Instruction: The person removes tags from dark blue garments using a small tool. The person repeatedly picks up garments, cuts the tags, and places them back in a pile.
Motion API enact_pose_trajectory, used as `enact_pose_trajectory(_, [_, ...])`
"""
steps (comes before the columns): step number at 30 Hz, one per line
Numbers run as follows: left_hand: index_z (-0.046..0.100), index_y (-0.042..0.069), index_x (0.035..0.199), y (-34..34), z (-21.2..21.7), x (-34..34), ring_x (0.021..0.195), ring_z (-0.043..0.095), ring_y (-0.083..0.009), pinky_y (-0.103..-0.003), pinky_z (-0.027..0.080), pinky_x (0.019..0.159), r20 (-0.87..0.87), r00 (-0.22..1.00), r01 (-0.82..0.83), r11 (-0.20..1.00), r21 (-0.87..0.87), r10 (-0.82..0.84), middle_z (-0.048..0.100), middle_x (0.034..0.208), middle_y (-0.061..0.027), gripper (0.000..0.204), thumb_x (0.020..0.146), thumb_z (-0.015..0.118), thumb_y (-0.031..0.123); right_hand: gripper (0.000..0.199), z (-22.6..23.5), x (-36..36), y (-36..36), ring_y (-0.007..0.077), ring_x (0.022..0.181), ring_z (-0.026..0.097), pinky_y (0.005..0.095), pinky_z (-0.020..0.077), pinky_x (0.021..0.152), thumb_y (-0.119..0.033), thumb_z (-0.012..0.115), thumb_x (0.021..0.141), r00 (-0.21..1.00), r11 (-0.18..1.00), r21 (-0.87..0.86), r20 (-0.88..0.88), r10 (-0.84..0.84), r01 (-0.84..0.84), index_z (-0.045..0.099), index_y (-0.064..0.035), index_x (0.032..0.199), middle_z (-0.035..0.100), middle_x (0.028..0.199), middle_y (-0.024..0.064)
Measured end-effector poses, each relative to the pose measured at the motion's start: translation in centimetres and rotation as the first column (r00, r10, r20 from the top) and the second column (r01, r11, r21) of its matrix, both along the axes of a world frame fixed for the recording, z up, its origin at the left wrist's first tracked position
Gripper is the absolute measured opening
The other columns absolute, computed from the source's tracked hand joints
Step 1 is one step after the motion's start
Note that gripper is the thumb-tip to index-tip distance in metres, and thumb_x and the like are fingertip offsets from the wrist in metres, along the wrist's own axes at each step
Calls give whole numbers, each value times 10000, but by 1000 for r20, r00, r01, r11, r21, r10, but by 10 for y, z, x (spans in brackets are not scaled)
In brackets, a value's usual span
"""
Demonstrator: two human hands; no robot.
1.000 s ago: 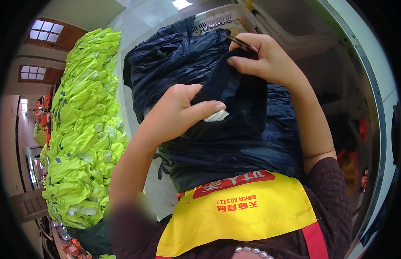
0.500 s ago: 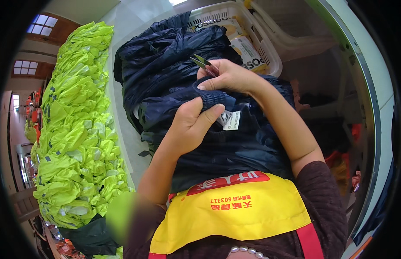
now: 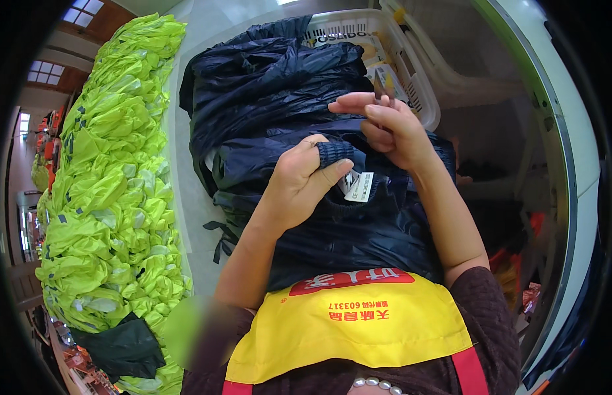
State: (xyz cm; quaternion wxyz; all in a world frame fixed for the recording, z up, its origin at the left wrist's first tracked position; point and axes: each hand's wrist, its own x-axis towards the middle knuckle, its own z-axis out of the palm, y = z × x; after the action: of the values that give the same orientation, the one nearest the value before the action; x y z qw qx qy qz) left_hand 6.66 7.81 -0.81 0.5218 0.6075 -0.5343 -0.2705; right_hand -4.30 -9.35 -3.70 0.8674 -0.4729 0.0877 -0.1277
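Observation:
My left hand (image 3: 294,184) is closed on the gathered elastic waistband (image 3: 333,153) of a dark navy garment, pinching it between thumb and fingers. White sewn-in labels (image 3: 359,187) hang from the band just right of my left thumb. My right hand (image 3: 399,135) is raised to the right, apart from the band, with its forefinger stretched out leftward. Small thread snips (image 3: 381,87) are held in it, blades pointing up and blurred by motion. More shiny navy garments (image 3: 273,72) lie heaped under and beyond both hands.
A long heap of neon-yellow garments (image 3: 115,178) runs along the left, with a dark cloth (image 3: 125,349) at its near end. A white plastic basket (image 3: 421,92) holding yellow-and-white packages stands at the far right. Pale tabletop (image 3: 204,247) shows between the heaps.
My right hand has drawn away from the waistband to the right, carrying the snips, and its forefinger has straightened. My left hand keeps its hold on the band.

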Motion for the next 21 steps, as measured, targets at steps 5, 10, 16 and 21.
enact_pose_trajectory(5, [580,-24,878,-2,-8,0,753,510,-150,-262,421,686,33,999,28,999,30,-29,545,842,-72,72,840,572,38,359,15,-2,30,129,813,613,250,484,732,-218,733,729,989,759,-636,135,-65,136,656,-8,1010,665,884,79])
enact_pose_trajectory(10, [577,-56,908,-7,-8,-7,776,567,-246,-316,449,710,-68,998,-16,1000,-16,15,577,869,-159,128,808,552,19,247,13,0,39,170,777,630,264,491,701,-185,702,771,958,619,-732,218,-184,285,665,-10,941,665,854,101])
enact_pose_trajectory(16, [563,-60,926,-6,-9,-18,770,569,-240,-299,449,715,-198,978,-54,995,89,71,584,846,-148,145,815,537,30,152,-5,3,50,186,698,608,273,470,634,-155,660,804,892,558,-699,295,-344,447,654,-4,823,648,764,99])
enact_pose_trajectory(21, [555,-57,873,-4,-12,-17,740,551,-196,-304,440,677,-81,996,-20,996,89,27,566,797,-121,97,821,539,24,163,-2,-2,49,201,617,571,279,435,572,-142,649,812,855,376,-796,316,-411,474,627,-1,734,615,680,96])
